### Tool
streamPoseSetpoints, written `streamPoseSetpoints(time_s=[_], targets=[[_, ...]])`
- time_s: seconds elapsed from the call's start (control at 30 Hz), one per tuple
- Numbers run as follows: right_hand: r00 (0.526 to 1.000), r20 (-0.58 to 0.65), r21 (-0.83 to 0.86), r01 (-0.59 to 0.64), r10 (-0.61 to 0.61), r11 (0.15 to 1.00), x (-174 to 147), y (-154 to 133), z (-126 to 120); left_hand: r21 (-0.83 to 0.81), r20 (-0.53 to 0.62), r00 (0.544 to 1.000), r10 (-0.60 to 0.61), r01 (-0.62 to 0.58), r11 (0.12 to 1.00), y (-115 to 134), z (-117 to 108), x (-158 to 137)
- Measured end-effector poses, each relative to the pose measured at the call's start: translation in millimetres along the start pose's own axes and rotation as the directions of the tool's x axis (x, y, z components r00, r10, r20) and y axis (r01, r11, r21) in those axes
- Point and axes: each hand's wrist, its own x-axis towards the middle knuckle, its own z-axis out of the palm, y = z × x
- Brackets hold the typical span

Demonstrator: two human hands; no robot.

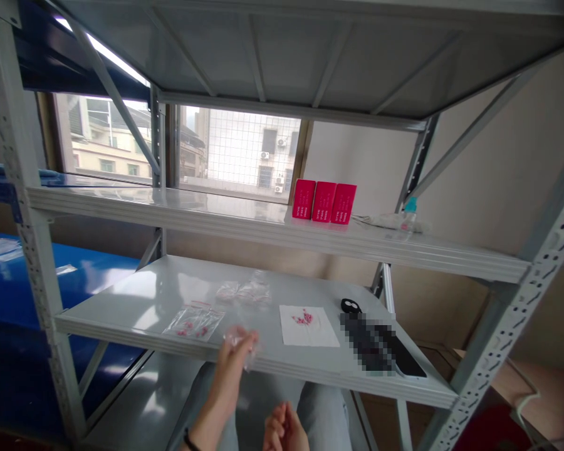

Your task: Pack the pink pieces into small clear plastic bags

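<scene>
My left hand [232,363] is at the shelf's front edge, its fingers closed on a clear plastic bag [234,335]. Lower down, over my lap, my right hand [284,428] is curled with fingers pressed together; whatever it may hold is too small or hidden to make out. To the left of my left hand lies a zip bag [195,321] with several small red-pink pieces inside. On the right a white paper sheet [305,335] carries a small pile of red-pink pieces [304,318]. More clear bags [249,289] lie behind my left hand.
A black round object [350,305] and a dark phone-like slab [402,354] lie at the right end of the grey shelf [136,300], beside a blurred-out patch. Three red boxes [324,202] and a blue-capped bottle [410,215] stand on the shelf above. Metal posts flank both sides.
</scene>
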Motion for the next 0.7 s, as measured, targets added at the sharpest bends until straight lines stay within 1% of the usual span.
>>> streamPoseSetpoints(time_s=[0.03, 0.07, 0.13, 0.17, 0.2, 0.23, 0.27, 0.3, 0.33, 0.37, 0.4, 0.43, 0.47, 0.5, 0.53, 0.6, 0.7], targets=[[0.999, -0.041, 0.024, 0.001, 0.0, 1.0, -4.0, -13.4, 3.5, 0.048, 0.019, 0.998, 0.055, -0.056, 0.997, 17.6, -4.4, 26.2], [0.996, -0.085, 0.034, 0.029, -0.026, 0.999, -8.3, -29.9, 8.9, 0.137, 0.029, 0.995, 0.091, -0.094, 0.986, 35.1, -9.0, 53.9], [0.976, -0.16, 0.007, 0.149, -0.146, 0.989, -14.6, -69.7, 23.9, 0.22, 0.032, 0.995, 0.099, -0.104, 0.97, 65.3, -17.6, 108.2], [0.956, -0.184, -0.053, 0.223, -0.229, 0.973, -14.7, -91.7, 32.4, 0.27, 0.036, 0.995, 0.096, -0.102, 0.957, 76.5, -21.4, 132.4], [0.923, -0.204, -0.157, 0.299, -0.327, 0.941, -11.8, -113.9, 40.6, 0.329, 0.037, 0.995, 0.09, -0.097, 0.939, 84.6, -24.9, 153.3], [0.877, -0.207, -0.31, 0.361, -0.433, 0.88, -5.3, -135.6, 48.0, 0.397, 0.028, 0.996, 0.088, -0.092, 0.913, 89.7, -28.3, 170.5], [0.824, -0.176, -0.495, 0.399, -0.538, 0.772, 4.7, -156.0, 53.9, 0.47, 0.015, 0.995, 0.095, -0.091, 0.878, 92.1, -31.8, 184.0], [0.785, -0.115, -0.7, 0.371, -0.609, 0.61, 17.9, -174.6, 58.3, 0.544, 0.0, 0.994, 0.11, -0.092, 0.834, 92.4, -35.8, 193.7], [0.747, -0.027, -0.884, 0.293, -0.664, 0.365, 33.5, -190.6, 61.1, 0.614, -0.015, 0.991, 0.136, -0.098, 0.783, 91.4, -40.5, 200.0], [0.739, 0.083, -0.983, 0.172, -0.669, 0.068, 50.6, -203.7, 62.5, 0.678, -0.022, 0.986, 0.167, -0.108, 0.727, 89.5, -45.9, 203.3], [0.759, 0.177, -0.972, 0.036, -0.627, -0.231, 68.0, -213.7, 62.9, 0.734, -0.02, 0.979, 0.201, -0.122, 0.669, 87.3, -52.3, 203.8], [0.813, 0.224, -0.891, -0.052, -0.538, -0.45, 84.6, -220.5, 62.5, 0.78, -0.008, 0.973, 0.231, -0.139, 0.61, 85.2, -59.5, 201.7], [0.841, 0.234, -0.834, -0.084, -0.488, -0.546, 99.5, -224.4, 61.5, 0.817, 0.015, 0.967, 0.256, -0.159, 0.554, 83.2, -67.2, 197.4], [0.868, 0.23, -0.785, -0.102, -0.44, -0.61, 112.0, -225.9, 60.1, 0.846, 0.044, 0.961, 0.274, -0.182, 0.5, 81.4, -75.2, 191.1], [0.886, 0.218, -0.764, -0.106, -0.409, -0.637, 121.9, -225.5, 58.5, 0.869, 0.079, 0.956, 0.283, -0.205, 0.45, 79.6, -83.2, 183.0], [0.904, 0.198, -0.738, -0.117, -0.378, -0.664, 133.7, -221.9, 54.8, 0.896, 0.156, 0.949, 0.275, -0.253, 0.364, 75.5, -97.5, 163.1], [0.916, 0.191, -0.69, -0.131, -0.353, -0.712, 137.5, -216.0, 49.3, 0.905, 0.272, 0.93, 0.246, -0.334, 0.264, 66.6, -110.9, 131.8]])
